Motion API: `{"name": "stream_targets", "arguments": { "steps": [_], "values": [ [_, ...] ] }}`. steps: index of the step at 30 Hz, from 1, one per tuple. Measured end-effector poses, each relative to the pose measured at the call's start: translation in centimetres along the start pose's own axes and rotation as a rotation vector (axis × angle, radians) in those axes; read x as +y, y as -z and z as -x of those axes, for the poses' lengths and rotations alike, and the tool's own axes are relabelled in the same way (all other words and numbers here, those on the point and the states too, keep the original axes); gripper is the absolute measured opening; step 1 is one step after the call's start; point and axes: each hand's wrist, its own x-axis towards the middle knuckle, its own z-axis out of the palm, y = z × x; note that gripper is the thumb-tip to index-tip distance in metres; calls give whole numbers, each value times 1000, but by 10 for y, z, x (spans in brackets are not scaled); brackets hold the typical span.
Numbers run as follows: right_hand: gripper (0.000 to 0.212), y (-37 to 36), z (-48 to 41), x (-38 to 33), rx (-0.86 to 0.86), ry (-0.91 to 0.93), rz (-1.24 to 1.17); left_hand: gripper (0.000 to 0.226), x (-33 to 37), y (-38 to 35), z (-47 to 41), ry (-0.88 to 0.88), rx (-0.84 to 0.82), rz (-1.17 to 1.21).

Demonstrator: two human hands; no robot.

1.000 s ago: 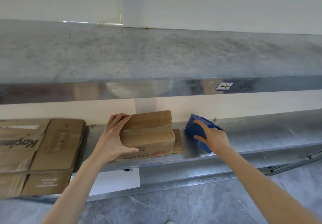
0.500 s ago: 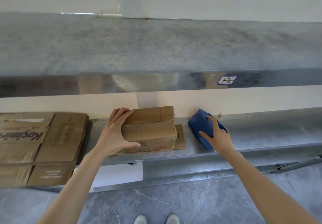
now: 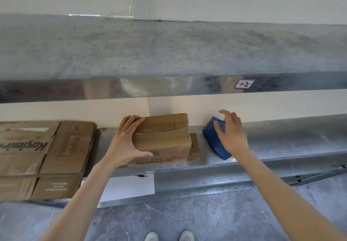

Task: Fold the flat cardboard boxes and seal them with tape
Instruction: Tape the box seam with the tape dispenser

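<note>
Folded brown cardboard box [image 3: 165, 139] sits mid-span on lower steel shelf [image 3: 281, 143]. Left hand [image 3: 125, 143] grips its left end, thumb on front face. Right hand [image 3: 231, 133] open, fingers spread, over blue plastic tape dispenser [image 3: 212, 137] just right of box. Flattened cardboard stack [image 3: 47, 156] lies left.

Head-worn view, downward, near shelf [image 3: 281, 139]

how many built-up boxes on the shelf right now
1: the folded box at centre, gripped by the left hand. The cardboard stack left of it lies flat; more could sit outside the frame.
</note>
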Motion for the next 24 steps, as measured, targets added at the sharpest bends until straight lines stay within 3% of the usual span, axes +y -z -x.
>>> {"name": "stream_targets", "arguments": {
  "steps": [3, 5, 10, 18, 24],
  "values": [
    [29, -14, -3, -60, -44, 137, -167, 120, -2, -1, 0, -3, 3, 6],
    [33, -29, 0, -96, -142, 187, -240, 121, -2, 0, 0, 0, -7, 14],
    [56, -63, 6, -119, -339, 220, -20, 124, 0, 1, 0, 0, -35, 56],
    [69, -64, 7, -107, -290, 64, -525, 124, 0, 0, 2, 50, -13, 224],
    [89, -63, 8, -104, -310, -64, -665, 125, -1, -4, 2, 128, 17, 420]
  ]
}}
